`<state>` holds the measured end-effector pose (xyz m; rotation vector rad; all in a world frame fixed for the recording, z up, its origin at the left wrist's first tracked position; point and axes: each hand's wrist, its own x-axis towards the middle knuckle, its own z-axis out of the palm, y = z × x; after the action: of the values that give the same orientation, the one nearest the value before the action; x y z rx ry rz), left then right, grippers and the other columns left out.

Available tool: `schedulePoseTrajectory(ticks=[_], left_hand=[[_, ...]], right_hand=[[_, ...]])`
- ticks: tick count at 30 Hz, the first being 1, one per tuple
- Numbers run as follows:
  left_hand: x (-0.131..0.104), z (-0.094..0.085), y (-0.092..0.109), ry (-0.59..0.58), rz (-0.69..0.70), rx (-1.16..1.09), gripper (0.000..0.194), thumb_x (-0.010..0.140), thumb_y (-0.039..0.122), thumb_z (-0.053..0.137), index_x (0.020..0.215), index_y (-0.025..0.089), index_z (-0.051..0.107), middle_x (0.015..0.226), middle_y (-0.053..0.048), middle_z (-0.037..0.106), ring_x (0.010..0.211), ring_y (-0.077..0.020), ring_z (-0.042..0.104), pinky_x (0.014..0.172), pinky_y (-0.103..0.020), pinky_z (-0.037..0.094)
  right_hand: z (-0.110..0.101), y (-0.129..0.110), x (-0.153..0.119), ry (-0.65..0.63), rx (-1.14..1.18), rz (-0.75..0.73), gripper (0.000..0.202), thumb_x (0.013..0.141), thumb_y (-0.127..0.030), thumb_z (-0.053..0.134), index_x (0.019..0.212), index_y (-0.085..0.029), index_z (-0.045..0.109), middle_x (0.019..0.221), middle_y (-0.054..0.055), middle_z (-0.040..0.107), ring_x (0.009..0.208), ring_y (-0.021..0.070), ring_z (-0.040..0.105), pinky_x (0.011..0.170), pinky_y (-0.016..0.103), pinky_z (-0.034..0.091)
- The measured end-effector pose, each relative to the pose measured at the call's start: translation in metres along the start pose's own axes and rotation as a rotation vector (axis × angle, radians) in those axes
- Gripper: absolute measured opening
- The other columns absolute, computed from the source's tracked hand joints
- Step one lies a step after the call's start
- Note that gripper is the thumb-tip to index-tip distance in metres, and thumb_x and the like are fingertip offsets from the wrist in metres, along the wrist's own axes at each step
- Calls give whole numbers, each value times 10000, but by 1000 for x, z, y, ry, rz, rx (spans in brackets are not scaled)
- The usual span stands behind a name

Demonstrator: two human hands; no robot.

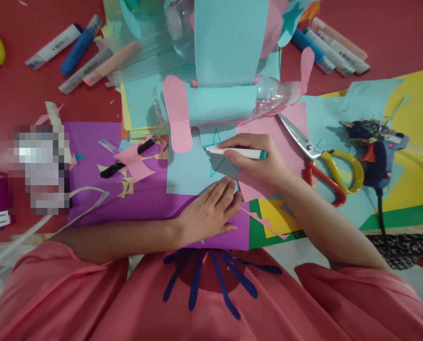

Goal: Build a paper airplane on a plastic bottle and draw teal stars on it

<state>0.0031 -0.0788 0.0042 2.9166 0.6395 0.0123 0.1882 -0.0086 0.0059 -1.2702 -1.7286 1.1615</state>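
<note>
Marker (248,153): smooth hard plastic, white barrel, slight sheen. Light-blue sheet (183,177) under it: matt paper, smooth. Purple sheet (140,206) and pink sheet (256,184): same, flat matt paper. Bottle (268,97): clear glossy plastic, highlights on the bare end; its light-blue wrap (220,104) is matt paper. Scissors (310,148): bright polished metal blades, smooth shiny plastic handles. Glue gun (379,163): dark blue plastic body, low sheen, with rough, lumpy, shiny stuff on top. Shirt (143,303): soft matt cloth. Desk (392,38): smooth red top, material unclear.
</note>
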Motion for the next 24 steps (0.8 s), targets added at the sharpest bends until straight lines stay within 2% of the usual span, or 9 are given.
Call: schedulePoseTrajectory(ticks=[4, 11, 19, 24], left_hand=[[0, 0, 0, 25, 8, 25, 654, 932, 550, 516, 1342, 44, 464, 1377, -264, 526, 1304, -364, 502, 1072, -446, 423], [-1, 1, 0, 2, 2, -11, 661, 927, 544, 533, 1359, 48, 459, 1392, -272, 510, 1325, -364, 479, 1087, -452, 401], [-1, 1, 0, 47, 10, 67, 674, 910, 580, 534, 1326, 51, 485, 1351, -250, 559, 1284, -361, 523, 1063, -423, 422], [0, 0, -1, 33, 5, 64, 672, 911, 576, 535, 1331, 54, 476, 1362, -248, 550, 1282, -350, 525, 1070, -419, 416]], right_hand=[[-1, 0, 0, 17, 2, -18, 130, 819, -245, 611, 837, -221, 737, 876, 32, 761, 767, 171, 679, 717, 310, 539], [-1, 2, -2, 10, -4, -10, 108, 801, -230, 589, 787, -213, 694, 779, 18, 710, 698, 152, 627, 651, 284, 500], [-3, -1, -3, -41, 43, 21, 92, 778, -206, 538, 706, -218, 594, 687, 7, 638, 643, 146, 547, 605, 293, 450], [-5, -1, -3, -46, 36, 75, 104, 757, -180, 506, 671, -219, 549, 646, 1, 586, 614, 139, 497, 583, 291, 412]])
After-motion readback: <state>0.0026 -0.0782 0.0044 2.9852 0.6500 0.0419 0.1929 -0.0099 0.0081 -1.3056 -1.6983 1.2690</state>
